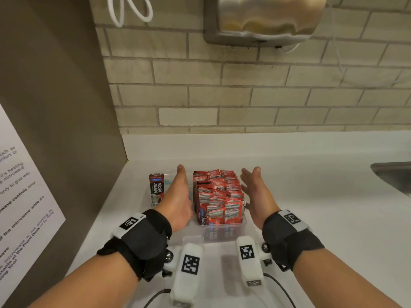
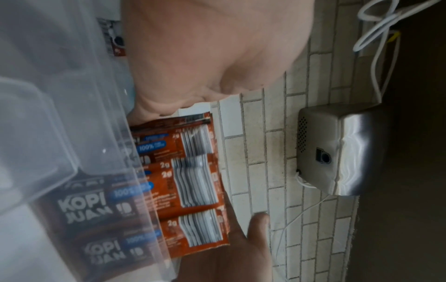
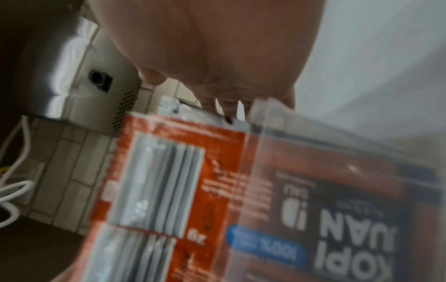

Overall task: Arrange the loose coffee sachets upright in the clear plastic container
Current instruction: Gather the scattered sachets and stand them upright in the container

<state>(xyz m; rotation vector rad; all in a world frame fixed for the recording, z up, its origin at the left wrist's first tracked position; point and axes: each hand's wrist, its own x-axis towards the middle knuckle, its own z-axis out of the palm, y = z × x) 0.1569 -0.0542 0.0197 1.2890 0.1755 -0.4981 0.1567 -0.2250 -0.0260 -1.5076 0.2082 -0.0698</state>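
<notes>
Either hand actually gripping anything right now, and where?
Nothing is held. The left hand and right hand are open, fingers straight, flanking the upright sachets in the clear container; contact with the stack cannot be told.

Plastic, foil, steel and tile on a white desk

The container is clear, glossy plastic; the sachets packed in it look like shiny printed foil in red and silver. The desk is smooth, matt white. Behind it the wall tiles are matt beige with rough grout lines, and the dryer housing is brushed, reflective metal.
</notes>
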